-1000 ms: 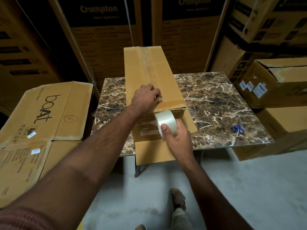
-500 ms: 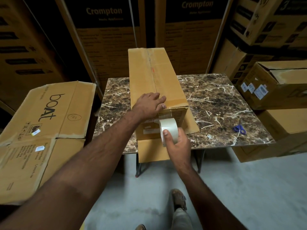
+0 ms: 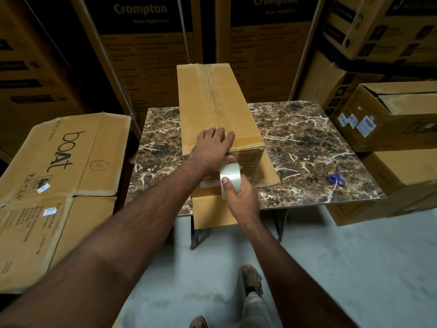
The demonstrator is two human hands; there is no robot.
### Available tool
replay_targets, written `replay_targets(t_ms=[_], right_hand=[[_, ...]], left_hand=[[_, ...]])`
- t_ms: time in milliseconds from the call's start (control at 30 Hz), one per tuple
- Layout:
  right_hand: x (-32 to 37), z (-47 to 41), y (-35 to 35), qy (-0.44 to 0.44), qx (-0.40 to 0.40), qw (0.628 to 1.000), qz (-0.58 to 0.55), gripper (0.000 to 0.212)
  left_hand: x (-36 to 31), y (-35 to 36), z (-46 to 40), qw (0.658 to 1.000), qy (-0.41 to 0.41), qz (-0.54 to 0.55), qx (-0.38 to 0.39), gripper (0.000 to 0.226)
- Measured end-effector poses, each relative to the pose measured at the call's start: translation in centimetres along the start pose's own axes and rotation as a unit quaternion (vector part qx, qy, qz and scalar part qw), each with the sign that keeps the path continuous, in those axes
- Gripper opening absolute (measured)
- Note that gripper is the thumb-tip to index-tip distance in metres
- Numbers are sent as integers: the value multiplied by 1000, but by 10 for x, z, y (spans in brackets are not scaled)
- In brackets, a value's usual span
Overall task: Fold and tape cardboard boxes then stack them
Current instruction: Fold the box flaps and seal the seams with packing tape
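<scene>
Head view: a long tan cardboard box (image 3: 220, 110) is being kept lying lengthwise at the centre of the frame on a brown marble-patterned table (image 3: 307, 138), its near end overhanging the table's lower edge, probably so that the end flaps can be reached. It is being pressed flat near its top seam by the left hand (image 3: 212, 147), fingers straight, apparently so the flaps are kept closed. Just below, a whitish roll of clear tape (image 3: 230, 178) is being gripped by the right hand (image 3: 241, 195), fingers curled around it, against the box's near face.
</scene>
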State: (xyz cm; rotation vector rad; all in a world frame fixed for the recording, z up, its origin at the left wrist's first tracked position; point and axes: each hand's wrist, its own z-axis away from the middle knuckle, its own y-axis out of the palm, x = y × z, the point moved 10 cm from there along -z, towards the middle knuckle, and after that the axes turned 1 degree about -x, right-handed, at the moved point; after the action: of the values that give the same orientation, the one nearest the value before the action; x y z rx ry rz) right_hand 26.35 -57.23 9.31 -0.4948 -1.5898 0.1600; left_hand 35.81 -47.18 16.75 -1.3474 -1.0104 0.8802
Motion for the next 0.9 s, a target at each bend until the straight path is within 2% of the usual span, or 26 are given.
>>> replay_targets(t_ms=[67, 167, 400, 733, 900], right_hand=[[-1, 2, 3, 6, -1, 1000, -11, 37], [-15, 5, 7, 32, 8, 999, -18, 31], [-26, 9, 12, 49, 0, 998, -38, 41], [-27, -3, 16, 29, 33, 999, -6, 35], [-25, -3, 20, 39, 44, 998, -5, 34]], left_hand=[[5, -4, 0, 1000, 3, 6, -22, 74], [6, -6, -2, 999, 7, -1, -38, 67], [-2, -5, -5, 996, 3, -38, -78, 71], [2, 4, -8, 995, 48, -76, -45, 101], [11, 3, -1, 993, 50, -87, -63, 98]])
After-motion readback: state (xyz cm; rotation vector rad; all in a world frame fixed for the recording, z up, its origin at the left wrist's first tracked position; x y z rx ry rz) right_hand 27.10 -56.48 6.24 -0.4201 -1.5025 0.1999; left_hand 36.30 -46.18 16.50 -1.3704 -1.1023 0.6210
